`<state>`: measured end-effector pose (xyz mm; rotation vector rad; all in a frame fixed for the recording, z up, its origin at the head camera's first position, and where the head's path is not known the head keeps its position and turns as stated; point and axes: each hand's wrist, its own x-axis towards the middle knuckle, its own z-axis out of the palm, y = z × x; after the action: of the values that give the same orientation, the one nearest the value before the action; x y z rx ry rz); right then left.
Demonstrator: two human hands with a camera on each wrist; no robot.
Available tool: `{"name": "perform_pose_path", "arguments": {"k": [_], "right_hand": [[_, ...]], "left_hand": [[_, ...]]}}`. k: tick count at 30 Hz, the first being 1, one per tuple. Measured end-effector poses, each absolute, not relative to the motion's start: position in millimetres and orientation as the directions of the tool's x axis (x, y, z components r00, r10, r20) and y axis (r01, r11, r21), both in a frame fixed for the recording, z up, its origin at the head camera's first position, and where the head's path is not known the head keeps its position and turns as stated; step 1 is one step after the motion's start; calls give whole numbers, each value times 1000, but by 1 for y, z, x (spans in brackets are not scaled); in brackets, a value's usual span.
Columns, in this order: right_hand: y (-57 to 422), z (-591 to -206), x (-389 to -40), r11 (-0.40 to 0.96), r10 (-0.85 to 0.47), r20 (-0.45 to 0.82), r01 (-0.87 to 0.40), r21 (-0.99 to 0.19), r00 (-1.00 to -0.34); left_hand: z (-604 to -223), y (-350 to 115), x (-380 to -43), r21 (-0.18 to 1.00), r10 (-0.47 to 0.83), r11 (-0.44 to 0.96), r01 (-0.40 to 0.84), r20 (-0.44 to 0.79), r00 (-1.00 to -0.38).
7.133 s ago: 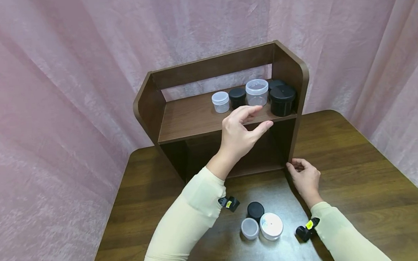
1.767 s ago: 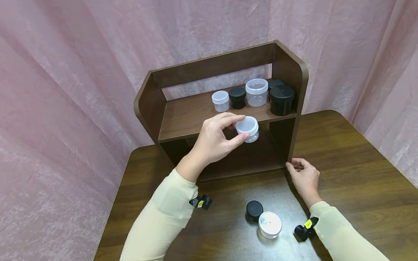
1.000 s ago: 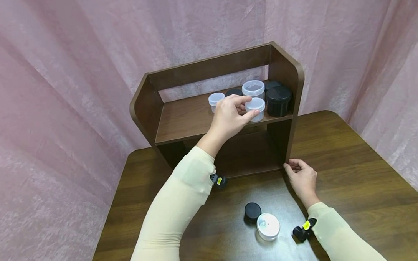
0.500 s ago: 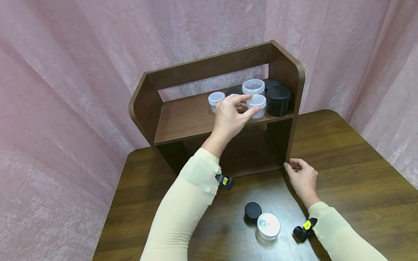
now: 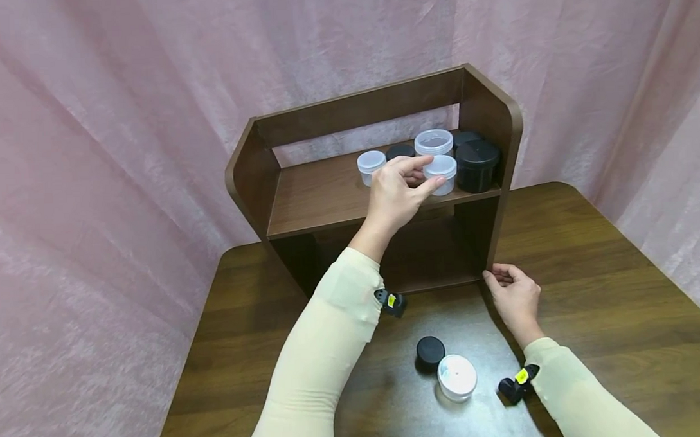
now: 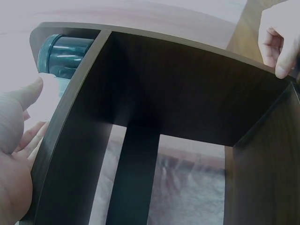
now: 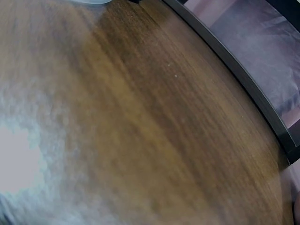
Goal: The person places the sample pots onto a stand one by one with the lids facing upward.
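My left hand (image 5: 397, 194) pinches a small clear plastic jar (image 5: 441, 170) with a whitish lid between thumb and fingers. The jar is upright at the front of the upper shelf, before a larger clear jar (image 5: 434, 140) and left of a big black jar (image 5: 478, 168). In the left wrist view, glare washes out the held jar. My right hand (image 5: 516, 299) grips the lower front corner of the brown shelf unit (image 5: 314, 194), thumb on the panel's edge. Further left on the upper shelf stand a small black jar (image 5: 400, 151) and a small clear one (image 5: 371, 160).
On the wooden table (image 5: 577, 249) in front stand a black jar (image 5: 430, 351) and a clear jar with a white lid (image 5: 457, 375), side by side. Another black jar (image 5: 466, 136) is partly hidden behind the big one. Pink curtains (image 5: 344, 45) hang behind.
The small clear jar has left the table group and moved up to the upper shelf in my left hand, which was empty earlier. The right hand keeps its place on the shelf unit.
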<state>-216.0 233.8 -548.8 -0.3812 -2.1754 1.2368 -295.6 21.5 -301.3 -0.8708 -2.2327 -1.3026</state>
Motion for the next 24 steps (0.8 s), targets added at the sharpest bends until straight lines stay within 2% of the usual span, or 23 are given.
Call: {"name": "perform_pose_path", "arguments": {"k": [24], "right_hand": [[234,-549,-214,526,515,355,-40,-850,-780]], "left_hand": [[-304,22,-295,616,313,385,687,613,-725]]}}
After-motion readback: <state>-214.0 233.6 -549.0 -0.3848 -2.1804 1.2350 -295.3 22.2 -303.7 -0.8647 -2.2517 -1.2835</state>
